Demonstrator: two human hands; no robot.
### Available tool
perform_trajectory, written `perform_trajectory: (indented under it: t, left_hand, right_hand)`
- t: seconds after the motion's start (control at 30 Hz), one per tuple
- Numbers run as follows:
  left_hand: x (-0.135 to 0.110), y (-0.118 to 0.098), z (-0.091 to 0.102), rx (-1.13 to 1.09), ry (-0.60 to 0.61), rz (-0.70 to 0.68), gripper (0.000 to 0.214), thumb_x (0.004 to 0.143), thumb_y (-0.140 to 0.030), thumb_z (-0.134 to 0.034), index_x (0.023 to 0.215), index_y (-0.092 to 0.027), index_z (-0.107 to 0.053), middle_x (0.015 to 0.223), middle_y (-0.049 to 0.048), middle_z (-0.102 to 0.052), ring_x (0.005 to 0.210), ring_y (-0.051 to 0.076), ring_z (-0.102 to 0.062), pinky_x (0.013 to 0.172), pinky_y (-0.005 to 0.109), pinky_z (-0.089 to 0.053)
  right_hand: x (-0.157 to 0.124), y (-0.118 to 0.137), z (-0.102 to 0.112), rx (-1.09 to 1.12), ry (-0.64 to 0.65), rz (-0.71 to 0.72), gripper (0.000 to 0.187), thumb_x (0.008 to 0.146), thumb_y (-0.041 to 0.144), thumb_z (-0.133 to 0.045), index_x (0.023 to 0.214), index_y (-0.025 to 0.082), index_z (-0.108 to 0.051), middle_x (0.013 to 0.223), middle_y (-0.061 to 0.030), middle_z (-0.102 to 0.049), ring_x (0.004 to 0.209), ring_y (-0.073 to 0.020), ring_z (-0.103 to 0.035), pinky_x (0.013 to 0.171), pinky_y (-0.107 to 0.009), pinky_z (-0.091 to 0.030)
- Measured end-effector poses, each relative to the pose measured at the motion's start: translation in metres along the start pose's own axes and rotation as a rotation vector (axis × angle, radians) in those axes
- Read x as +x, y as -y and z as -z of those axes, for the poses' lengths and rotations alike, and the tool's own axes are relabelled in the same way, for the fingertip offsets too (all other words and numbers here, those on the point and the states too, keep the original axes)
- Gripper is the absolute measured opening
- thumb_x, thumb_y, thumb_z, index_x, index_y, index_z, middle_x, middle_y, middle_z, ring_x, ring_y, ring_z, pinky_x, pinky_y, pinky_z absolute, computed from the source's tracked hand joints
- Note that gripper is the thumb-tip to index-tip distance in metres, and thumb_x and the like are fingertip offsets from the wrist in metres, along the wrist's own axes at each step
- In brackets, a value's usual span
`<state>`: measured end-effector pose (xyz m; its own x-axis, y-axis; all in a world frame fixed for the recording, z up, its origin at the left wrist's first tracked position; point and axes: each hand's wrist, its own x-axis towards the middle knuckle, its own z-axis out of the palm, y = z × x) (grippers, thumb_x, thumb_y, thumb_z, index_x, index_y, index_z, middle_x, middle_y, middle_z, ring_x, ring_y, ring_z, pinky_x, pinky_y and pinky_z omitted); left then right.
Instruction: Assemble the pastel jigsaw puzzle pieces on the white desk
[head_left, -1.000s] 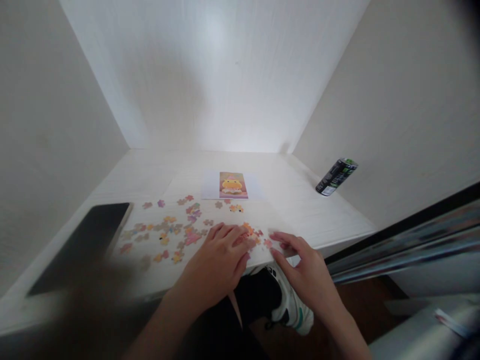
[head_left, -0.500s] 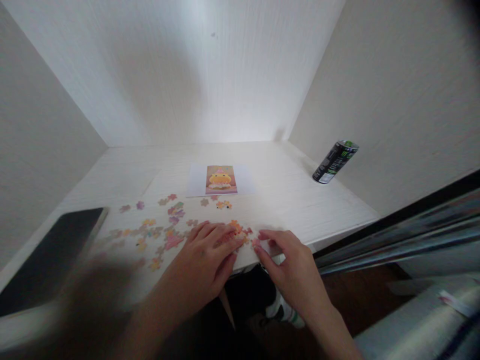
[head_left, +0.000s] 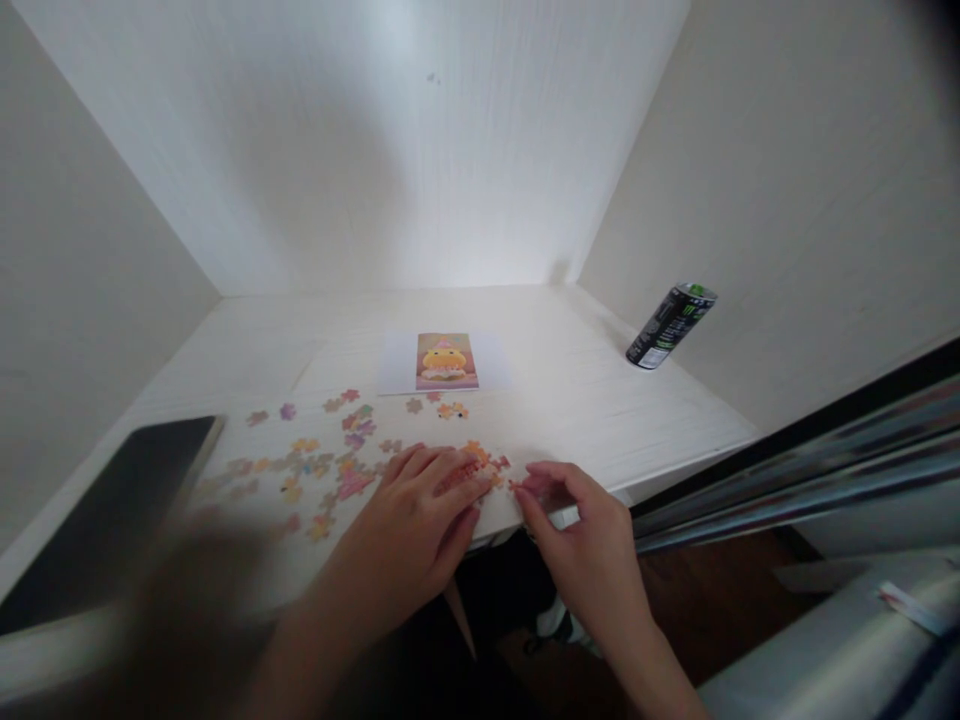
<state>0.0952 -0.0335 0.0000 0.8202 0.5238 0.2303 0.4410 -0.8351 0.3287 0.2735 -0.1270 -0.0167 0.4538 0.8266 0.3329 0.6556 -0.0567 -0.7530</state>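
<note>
My left hand (head_left: 427,510) lies over a cluster of joined jigsaw pieces (head_left: 474,452) near the table's front edge. Its fingers are stretched out and rest on the pieces, covering part of them. Just right of the cluster, my right hand (head_left: 581,515) pinches a small reddish puzzle piece (head_left: 514,485) between thumb and index finger. A small gap shows between that piece and the cluster. Loose pieces (head_left: 356,483) in pink, yellow, purple and green lie scattered to the left. Two yellow pieces with black dots (head_left: 452,411) sit beyond my hands.
A picture card (head_left: 448,362) of a yellow figure in a pink hat lies on white paper (head_left: 395,362) behind the pieces. A dark tablet-like slab (head_left: 112,510) is at the left. At the right stands a black drink can (head_left: 670,327). White panels enclose the table.
My right hand has drawn slightly to the right, its thumb and index finger now closer together on the piece. The left hand stays on the cluster. The whole view has shifted a little.
</note>
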Motion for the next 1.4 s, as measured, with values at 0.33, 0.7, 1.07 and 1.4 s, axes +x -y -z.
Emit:
perform_trajectory:
  t: [0.33, 0.7, 1.07, 1.4]
  left_hand:
    - [-0.001, -0.001, 0.003, -0.043, -0.016, 0.015, 0.034, 0.095, -0.022, -0.047, 0.125, -0.034, -0.057, 0.127, 0.0006, -0.058, 0.119, 0.023, -0.047, 0.112, 0.051, -0.031]
    - [-0.004, 0.000, 0.002, -0.101, -0.045, 0.019, 0.031, 0.094, -0.022, -0.049, 0.120, -0.034, -0.060, 0.127, 0.0012, -0.058, 0.120, 0.022, -0.048, 0.114, 0.050, -0.027]
    - [-0.005, 0.000, 0.005, -0.097, -0.084, 0.009, 0.027, 0.092, -0.021, -0.052, 0.115, -0.029, -0.063, 0.125, 0.0031, -0.059, 0.118, 0.023, -0.049, 0.111, 0.049, -0.031]
    - [-0.006, 0.000, 0.005, -0.095, -0.119, -0.017, 0.025, 0.092, -0.020, -0.052, 0.112, -0.027, -0.064, 0.125, 0.0046, -0.060, 0.116, 0.024, -0.051, 0.110, 0.049, -0.032]
  right_hand:
    - [0.018, 0.003, -0.008, 0.162, 0.049, -0.170, 0.021, 0.083, 0.036, -0.067, 0.095, 0.020, -0.065, 0.082, -0.0030, -0.070, 0.074, -0.0178, -0.067, 0.071, -0.031, -0.053]
    - [0.032, 0.001, -0.003, 0.312, 0.140, -0.371, 0.035, 0.070, 0.040, -0.074, 0.093, 0.018, -0.059, 0.076, -0.0030, -0.067, 0.057, -0.0172, -0.062, 0.039, -0.027, -0.051]
    - [0.040, 0.002, -0.002, 0.279, 0.207, -0.389, 0.031, 0.069, 0.032, -0.073, 0.094, 0.017, -0.061, 0.076, -0.0029, -0.069, 0.055, -0.0152, -0.063, 0.036, -0.022, -0.047]
    - [0.034, 0.010, 0.004, -0.015, 0.220, -0.160, 0.025, 0.073, 0.035, -0.071, 0.091, 0.017, -0.066, 0.080, -0.0059, -0.073, 0.069, -0.0186, -0.069, 0.064, -0.031, -0.055]
